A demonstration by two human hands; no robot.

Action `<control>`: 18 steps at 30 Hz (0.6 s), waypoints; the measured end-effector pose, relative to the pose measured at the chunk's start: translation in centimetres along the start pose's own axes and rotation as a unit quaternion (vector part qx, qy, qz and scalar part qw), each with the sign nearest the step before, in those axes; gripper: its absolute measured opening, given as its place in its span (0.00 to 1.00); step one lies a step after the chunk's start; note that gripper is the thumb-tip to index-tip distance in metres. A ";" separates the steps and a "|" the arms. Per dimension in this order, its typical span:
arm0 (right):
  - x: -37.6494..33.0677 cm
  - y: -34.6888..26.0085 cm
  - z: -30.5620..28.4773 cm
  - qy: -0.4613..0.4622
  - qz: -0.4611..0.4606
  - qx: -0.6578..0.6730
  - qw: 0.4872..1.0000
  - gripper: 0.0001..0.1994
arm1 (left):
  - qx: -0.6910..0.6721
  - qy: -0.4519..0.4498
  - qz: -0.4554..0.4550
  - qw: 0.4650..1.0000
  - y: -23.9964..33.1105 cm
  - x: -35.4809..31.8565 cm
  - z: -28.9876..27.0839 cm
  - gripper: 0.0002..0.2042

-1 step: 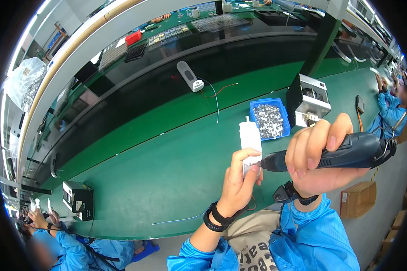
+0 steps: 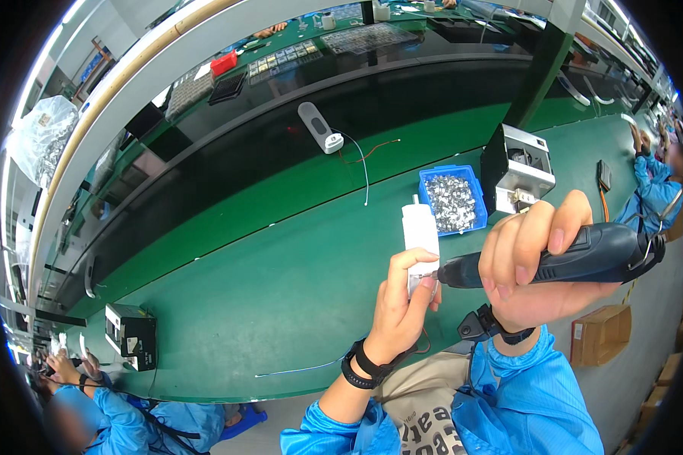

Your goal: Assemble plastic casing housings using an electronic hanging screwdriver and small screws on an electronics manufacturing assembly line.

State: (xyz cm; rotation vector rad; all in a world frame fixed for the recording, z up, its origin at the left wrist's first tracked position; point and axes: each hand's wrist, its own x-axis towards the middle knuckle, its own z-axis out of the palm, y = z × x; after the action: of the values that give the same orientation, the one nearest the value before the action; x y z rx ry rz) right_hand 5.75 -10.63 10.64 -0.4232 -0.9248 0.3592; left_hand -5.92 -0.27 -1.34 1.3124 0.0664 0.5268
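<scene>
My left hand is closed around a white plastic housing, thumb and fingers gripping its lower end. The housing is long and narrow, with a small peg at its top. A dark electric screwdriver lies in my right hand, fingers wrapped round its body. The tool points left, and its tip meets the lower end of the housing by my left thumb. Any screw at the tip is too small to make out. A thin wire runs below my left hand.
Beyond the housing stands a blue bin of small metal and dark parts, beside a black-and-silver box machine. A grey device with trailing wires lies farther back. Another box machine stands at left. Co-workers sit at both sides.
The grey device and its wires have shifted very slightly to the right. My hands, the housing and the screwdriver show no visible movement.
</scene>
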 end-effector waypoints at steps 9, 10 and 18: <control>0.8 0.4 1.3 0.015 0.022 -0.002 1.000 0.41 | 0.053 -0.024 -0.009 0.998 0.6 0.2 -0.1 0.15; 1.2 0.4 1.8 0.012 0.031 -0.053 0.998 0.37 | 0.074 -0.026 -0.001 0.997 0.5 0.1 -0.1 0.15; 1.2 0.9 2.6 0.015 0.059 -0.111 0.992 0.35 | 0.102 0.016 0.034 0.994 0.0 0.1 0.5 0.17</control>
State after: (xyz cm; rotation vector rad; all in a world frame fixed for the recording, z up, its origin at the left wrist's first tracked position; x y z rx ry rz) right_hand 4.18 -8.77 12.36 -0.6871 -0.9169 0.3579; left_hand -5.69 -0.71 -1.23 1.5095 0.1053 0.6118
